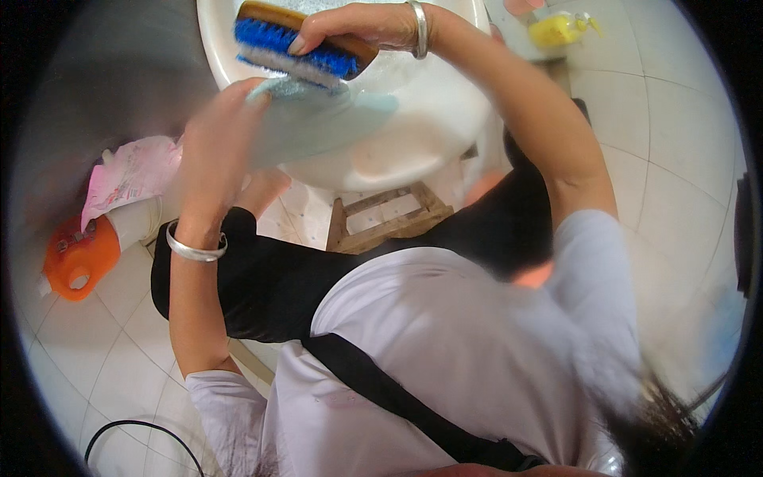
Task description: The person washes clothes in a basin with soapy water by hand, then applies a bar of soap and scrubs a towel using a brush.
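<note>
A wooden-backed scrub brush (298, 50) with blue and white bristles is gripped by my right hand (363, 27), its bristles down against a pale green item (298, 92), seemingly a wet, soapy cloth. My left hand (223, 131), blurred, pinches the near left end of that item between thumb and fingers. Both are over a white basin (417, 113), whose inside looks wet. The item's lower part is blurred, so its full shape cannot be told. A silver bangle circles each wrist.
A wooden stool or frame (387, 217) stands under the basin. To the left are a pink and white plastic packet (134, 173) and an orange plastic container (83, 256). A yellow pump bottle (554, 31) is at the upper right. A black cable (146, 423) curves over the floor tiles.
</note>
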Tool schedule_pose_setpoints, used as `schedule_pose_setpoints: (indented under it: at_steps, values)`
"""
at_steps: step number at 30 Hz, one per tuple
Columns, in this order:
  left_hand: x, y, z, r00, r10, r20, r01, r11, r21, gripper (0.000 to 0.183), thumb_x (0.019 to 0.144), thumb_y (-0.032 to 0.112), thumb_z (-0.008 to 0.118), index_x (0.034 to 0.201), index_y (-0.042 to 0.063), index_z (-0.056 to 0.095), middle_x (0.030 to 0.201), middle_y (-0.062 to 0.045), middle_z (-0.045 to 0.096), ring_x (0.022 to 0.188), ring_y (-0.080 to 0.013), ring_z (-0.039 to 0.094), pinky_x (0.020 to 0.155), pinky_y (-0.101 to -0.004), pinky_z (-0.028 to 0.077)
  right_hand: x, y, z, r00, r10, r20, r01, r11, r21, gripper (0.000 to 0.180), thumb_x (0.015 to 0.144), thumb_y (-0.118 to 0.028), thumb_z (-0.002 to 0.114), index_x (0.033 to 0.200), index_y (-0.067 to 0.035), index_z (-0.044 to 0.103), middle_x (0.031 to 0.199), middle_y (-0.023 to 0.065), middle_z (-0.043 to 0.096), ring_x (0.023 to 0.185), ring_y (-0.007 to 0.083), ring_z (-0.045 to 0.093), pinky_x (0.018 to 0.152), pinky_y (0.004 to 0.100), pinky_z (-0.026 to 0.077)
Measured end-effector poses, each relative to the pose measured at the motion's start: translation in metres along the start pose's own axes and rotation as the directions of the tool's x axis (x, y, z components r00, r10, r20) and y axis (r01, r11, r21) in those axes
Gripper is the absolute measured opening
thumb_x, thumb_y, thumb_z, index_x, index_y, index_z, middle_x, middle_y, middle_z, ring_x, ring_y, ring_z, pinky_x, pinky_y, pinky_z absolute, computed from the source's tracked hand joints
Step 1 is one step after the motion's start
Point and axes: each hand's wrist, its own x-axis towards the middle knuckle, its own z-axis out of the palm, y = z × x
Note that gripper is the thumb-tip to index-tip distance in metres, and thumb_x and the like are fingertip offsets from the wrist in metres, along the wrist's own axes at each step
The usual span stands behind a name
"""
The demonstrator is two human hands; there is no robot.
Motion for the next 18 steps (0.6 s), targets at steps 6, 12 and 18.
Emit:
schedule_pose_setpoints:
  at_steps: [6, 12, 18]
  values:
    - [0.020, -0.006, -0.022, 0.974, 0.197, -0.116, -0.200, 0.980, -0.016, 0.021, 0.086, 0.014, 0.050, 0.098, 0.000, 0.060, 0.079, -0.005, 0.059, 0.067, -0.0089, 0.050, 0.062, -0.0231, 0.041, -0.022, -0.017, -0.013, 0.989, -0.061, -0.133, 0.038, 0.985, -0.171, 0.038, 0.080, -0.038, 0.054, 0.097, -0.004, 0.056, 0.084, 0.0026, 0.054, 0.072, 0.0106, 0.050, 0.066, 0.0224, 0.041]
    - [0.006, -0.001, -0.021, 0.962, 0.264, -0.070, -0.258, 0.962, 0.091, 0.021, 0.084, 0.007, 0.052, 0.103, 0.002, 0.060, 0.090, -0.009, 0.062, 0.078, -0.0147, 0.057, 0.070, -0.0254, 0.045, -0.064, -0.036, -0.015, 0.981, -0.107, -0.163, 0.008, 0.857, -0.515, 0.034, 0.077, -0.037, 0.052, 0.086, -0.004, 0.048, 0.075, 0.0031, 0.046, 0.062, 0.0091, 0.043, 0.051, 0.0210, 0.036]
    - [-0.063, -0.032, 0.049, 0.906, 0.243, 0.347, -0.340, 0.906, 0.254, 0.026, 0.080, 0.010, 0.059, 0.106, 0.007, 0.057, 0.085, -0.014, 0.058, 0.073, -0.0279, 0.059, 0.064, -0.0345, 0.047, -0.115, 0.060, 0.023, 0.930, 0.093, -0.357, -0.292, 0.778, -0.557, 0.062, 0.072, -0.055, 0.053, 0.102, -0.001, 0.046, 0.070, 0.0093, 0.054, 0.049, 0.0139, 0.051, 0.040, 0.0261, 0.040]
